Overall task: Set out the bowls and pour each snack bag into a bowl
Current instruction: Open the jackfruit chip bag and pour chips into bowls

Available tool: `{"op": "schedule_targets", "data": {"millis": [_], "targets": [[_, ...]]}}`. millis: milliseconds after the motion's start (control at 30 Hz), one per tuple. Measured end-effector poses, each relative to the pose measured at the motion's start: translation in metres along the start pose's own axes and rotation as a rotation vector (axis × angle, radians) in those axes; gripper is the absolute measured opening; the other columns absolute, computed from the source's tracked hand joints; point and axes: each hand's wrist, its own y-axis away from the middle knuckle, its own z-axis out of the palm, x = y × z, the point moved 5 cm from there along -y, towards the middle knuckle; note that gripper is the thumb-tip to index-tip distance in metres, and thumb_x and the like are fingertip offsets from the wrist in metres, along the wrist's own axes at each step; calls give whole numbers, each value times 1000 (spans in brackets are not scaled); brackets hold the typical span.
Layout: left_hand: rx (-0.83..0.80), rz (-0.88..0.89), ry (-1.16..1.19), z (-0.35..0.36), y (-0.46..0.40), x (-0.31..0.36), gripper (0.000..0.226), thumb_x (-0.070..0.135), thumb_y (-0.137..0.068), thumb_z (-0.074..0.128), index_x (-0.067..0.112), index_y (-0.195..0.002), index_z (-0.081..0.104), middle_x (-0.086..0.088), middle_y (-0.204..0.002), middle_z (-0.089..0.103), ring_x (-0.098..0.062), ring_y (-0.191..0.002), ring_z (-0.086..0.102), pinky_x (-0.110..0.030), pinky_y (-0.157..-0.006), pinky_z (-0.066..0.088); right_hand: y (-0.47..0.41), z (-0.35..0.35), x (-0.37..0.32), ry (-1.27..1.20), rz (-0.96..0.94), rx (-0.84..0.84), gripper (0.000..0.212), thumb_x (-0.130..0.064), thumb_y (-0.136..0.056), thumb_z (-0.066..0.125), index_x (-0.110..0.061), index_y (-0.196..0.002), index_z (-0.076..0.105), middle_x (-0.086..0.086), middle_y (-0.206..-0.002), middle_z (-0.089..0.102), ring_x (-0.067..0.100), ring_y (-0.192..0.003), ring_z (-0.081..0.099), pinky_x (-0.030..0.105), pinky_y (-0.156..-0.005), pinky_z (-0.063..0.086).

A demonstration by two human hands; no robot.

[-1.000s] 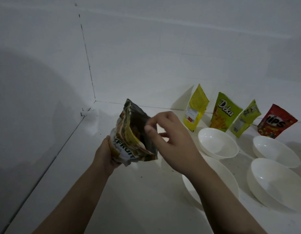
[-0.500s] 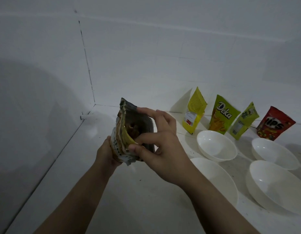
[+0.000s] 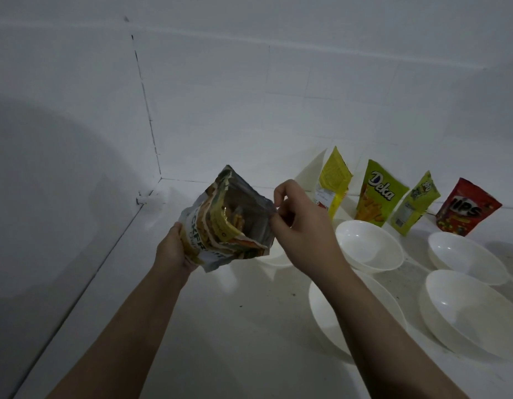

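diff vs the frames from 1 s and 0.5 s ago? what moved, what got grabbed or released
The right hand came off the front of the opened snack bag, which it covered half a second ago, and now pinches the bag's right edge, pulling the mouth wide so the contents show. The left hand still grips the bag's lower left. The four standing bags, including the Deka bag, and the white bowls stayed put.

The opened snack bag [image 3: 226, 217] is crinkled printed foil with a dull silvery lining. The white bowls [image 3: 369, 244] look like smooth, glossy plastic or ceramic; which one is unclear. At the far right, the red pouch [image 3: 468, 207] is shiny film. The counter [image 3: 235, 326] is pale, matt and speckled, and the wall tiles [image 3: 321, 96] are smooth.
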Motion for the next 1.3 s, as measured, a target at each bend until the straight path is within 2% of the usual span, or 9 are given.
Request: {"op": "schedule_targets", "data": {"millis": [133,200,400,500,633,733,833,1000,1300], "targets": [[-57,75,-93,19,3,12,35,31,-103,40,11,-120,63,-17,-113,69,-33,-105,66,-52,-95,52,-10,0,16,24,70,85,17,-7,-88,54,-22,-96,50,-1,-56,50,11,-51,45,20,-49,32],[20,108,-135,29,-4,22,31,33,-98,44,14,-110,65,-17,-110,70,-31,-99,69,-51,-89,55,-21,1,24,73,121,64,17,-14,-93,51,-24,-106,51,-5,-65,57,11,-57,54,25,-53,41],[306,359,-311,44,-27,44,39,38,-103,34,9,-127,44,-8,-108,54,-22,-89,59,-33,-73,52,-64,14,56,-132,271,-109,33,-42,-103,35,-34,-134,43,-4,-108,63,15,-100,60,27,-81,48],[396,480,-402,46,-29,50,31,40,-104,31,13,-111,43,-3,-96,53,-21,-82,57,-33,-73,51,-82,30,84,-180,318,-113,31,-48,-101,39,-36,-126,52,-1,-107,68,17,-99,65,30,-79,53],[449,575,-516,49,-34,54,33,41,-103,31,11,-105,45,-7,-96,57,-22,-81,56,-29,-69,42,-92,41,115,-51,300,-32,23,-34,-99,49,-19,-99,66,4,-91,70,23,-89,67,45,-81,57],[457,660,-594,54,-39,59,29,40,-102,34,13,-96,42,-8,-96,57,-23,-82,55,-28,-66,38,-91,38,126,33,275,5,22,-24,-96,54,-12,-86,69,-4,-76,65,15,-78,61,28,-65,46],[465,736,-652,60,-42,64,27,38,-102,36,13,-93,40,-7,-95,55,-21,-82,53,-27,-65,35,-87,38,139,28,343,-38,23,-22,-94,57,-12,-77,69,-4,-65,60,12,-67,53,27,-58,40],[450,809,-665,68,-46,65,27,38,-100,37,14,-92,41,-10,-96,56,-23,-84,55,-33,-70,45,-79,45,160,-159,504,-42,24,-22,-94,56,-7,-84,72,21,-95,70,21,-74,57,34,-65,42],[423,869,-701,75,-45,68,26,36,-103,37,12,-93,40,-7,-95,53,-17,-83,51,-22,-64,34,-84,47,167,-194,496,-37,25,-16,-92,53,-3,-80,71,13,-86,73,29,-83,71,38,-68,51]]}}
